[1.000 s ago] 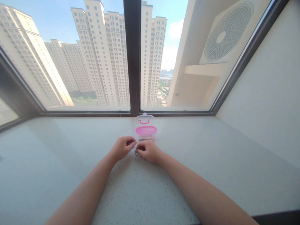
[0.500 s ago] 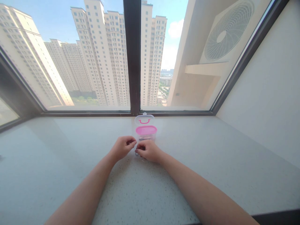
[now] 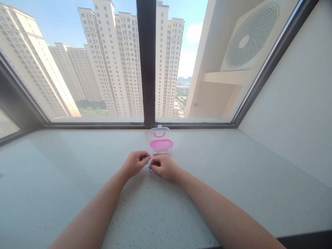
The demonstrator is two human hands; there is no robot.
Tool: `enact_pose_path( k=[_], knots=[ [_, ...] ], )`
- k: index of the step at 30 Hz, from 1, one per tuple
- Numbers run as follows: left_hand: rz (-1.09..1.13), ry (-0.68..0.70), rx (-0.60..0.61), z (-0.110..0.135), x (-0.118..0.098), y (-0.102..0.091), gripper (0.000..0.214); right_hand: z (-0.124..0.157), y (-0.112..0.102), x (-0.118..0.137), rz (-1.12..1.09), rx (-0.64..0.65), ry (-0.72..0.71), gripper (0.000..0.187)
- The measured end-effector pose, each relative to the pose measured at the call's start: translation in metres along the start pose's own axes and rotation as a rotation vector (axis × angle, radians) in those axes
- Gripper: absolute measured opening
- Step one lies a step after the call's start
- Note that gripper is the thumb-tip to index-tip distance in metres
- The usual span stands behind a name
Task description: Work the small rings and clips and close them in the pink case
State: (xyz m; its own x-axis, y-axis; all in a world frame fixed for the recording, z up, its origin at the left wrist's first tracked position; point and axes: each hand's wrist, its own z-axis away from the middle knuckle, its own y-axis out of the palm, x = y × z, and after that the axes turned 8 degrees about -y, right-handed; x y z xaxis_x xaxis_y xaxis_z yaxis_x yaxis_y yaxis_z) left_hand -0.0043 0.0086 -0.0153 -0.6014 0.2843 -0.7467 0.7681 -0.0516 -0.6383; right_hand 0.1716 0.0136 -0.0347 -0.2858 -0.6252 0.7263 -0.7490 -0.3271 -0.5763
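My left hand (image 3: 135, 162) and my right hand (image 3: 164, 166) rest close together on a pale speckled stone sill (image 3: 77, 180), fingers curled in pinches that nearly meet. Something tiny and metallic shows between and under the fingertips; I cannot make out what it is. Just behind the hands stands a small clear plastic box (image 3: 161, 148) with a pink rim, its clear lid (image 3: 159, 132) with a pink handle tipped up and back.
A large window with a dark central frame post (image 3: 146, 62) runs along the back of the sill, with tall buildings beyond. A white wall (image 3: 293, 103) closes the right side. A dark edge (image 3: 306, 238) marks the sill's near right corner.
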Motion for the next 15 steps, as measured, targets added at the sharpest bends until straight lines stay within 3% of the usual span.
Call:
enact_pose_path(
  k=[15],
  knots=[
    [-0.028,0.0,-0.006,-0.0003,-0.0016,0.0001,0.025,0.0003,-0.0012,0.0025,-0.033,0.004,0.004,0.013]
  ],
)
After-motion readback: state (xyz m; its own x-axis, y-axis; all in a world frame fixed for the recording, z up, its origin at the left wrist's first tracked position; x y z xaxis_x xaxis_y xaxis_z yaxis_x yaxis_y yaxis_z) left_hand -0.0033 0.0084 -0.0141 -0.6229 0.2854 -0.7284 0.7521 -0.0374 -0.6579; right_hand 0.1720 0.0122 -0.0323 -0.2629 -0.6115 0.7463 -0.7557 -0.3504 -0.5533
